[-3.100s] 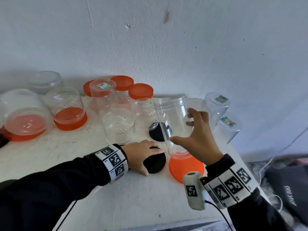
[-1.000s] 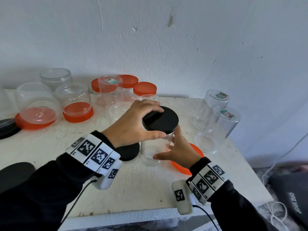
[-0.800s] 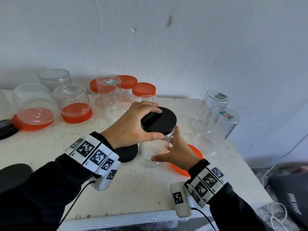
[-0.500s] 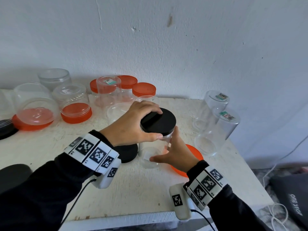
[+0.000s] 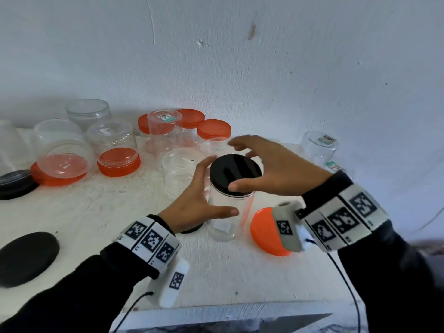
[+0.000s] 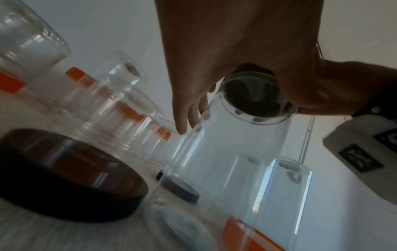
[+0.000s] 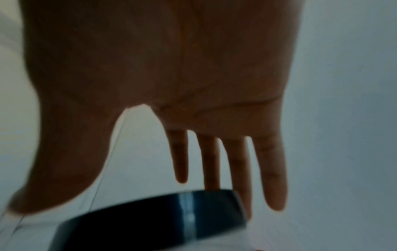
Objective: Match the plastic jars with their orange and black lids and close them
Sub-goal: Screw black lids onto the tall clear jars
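Observation:
A tall clear jar (image 5: 228,219) stands upright mid-table with a black lid (image 5: 236,173) sitting on its mouth. My left hand (image 5: 216,188) holds the jar's body, fingers up its left side and thumb across the front. My right hand (image 5: 240,164) hovers over the lid with fingers spread, its thumb touching the lid's front rim. In the left wrist view my straight fingers (image 6: 182,118) lie along the jar (image 6: 236,152). The right wrist view shows straight fingers (image 7: 272,169) reaching past the lid (image 7: 161,219).
An orange lid (image 5: 264,234) lies right of the jar under my right wrist. Black lids lie behind my left hand (image 5: 192,229) and at the front left (image 5: 26,255). Jars on orange lids (image 5: 117,150) crowd the back left; clear jars (image 5: 319,147) stand at the right.
The hands have swapped places. The left hand left the lid and dropped to the jar's body; the right hand let go of the body and rose over the lid.

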Demonstrator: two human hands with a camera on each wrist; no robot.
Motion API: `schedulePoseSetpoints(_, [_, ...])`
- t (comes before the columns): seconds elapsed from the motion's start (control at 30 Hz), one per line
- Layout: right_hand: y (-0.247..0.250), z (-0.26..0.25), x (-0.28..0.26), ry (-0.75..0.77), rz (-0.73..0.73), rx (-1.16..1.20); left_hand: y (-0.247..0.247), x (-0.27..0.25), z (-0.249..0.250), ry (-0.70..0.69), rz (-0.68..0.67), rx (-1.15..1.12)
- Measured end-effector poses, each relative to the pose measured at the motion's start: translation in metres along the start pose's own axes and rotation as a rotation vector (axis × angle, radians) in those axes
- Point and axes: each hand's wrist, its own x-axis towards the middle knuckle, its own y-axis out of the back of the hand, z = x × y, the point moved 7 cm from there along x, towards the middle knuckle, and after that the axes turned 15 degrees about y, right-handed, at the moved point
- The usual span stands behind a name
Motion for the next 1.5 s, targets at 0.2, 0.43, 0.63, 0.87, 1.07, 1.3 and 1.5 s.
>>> schedulePoseSetpoints(0.2, [-0.017,-0.009,0.022,0.031,-0.383,-0.291,-0.003,0.007,-0.005,0.025,0.060,-0.064])
schedulePoseSetpoints(0.43, [-0.013,-0.013,0.029,0.015,-0.430,-0.241,-0.001,0.008,-0.009,0.041,0.052,-0.058])
schedulePoseSetpoints(0.63, [-0.010,-0.016,0.027,0.049,-0.466,-0.137,0.000,0.006,-0.010,0.049,-0.004,-0.064])
schedulePoseSetpoints(0.87, [-0.013,-0.015,0.026,0.056,-0.523,-0.158,0.000,0.005,-0.007,0.024,-0.035,-0.063])
schedulePoseSetpoints(1.07, [-0.012,-0.017,0.028,0.056,-0.531,-0.151,0.000,0.005,-0.007,0.014,-0.058,-0.076])
schedulePoseSetpoints(1.3, [-0.017,-0.017,0.028,0.056,-0.556,-0.152,0.001,0.005,-0.005,0.024,-0.054,-0.066])
schedulePoseSetpoints(1.5, [-0.015,-0.017,0.030,0.042,-0.476,-0.231,0.000,0.005,-0.005,0.027,-0.027,-0.075])
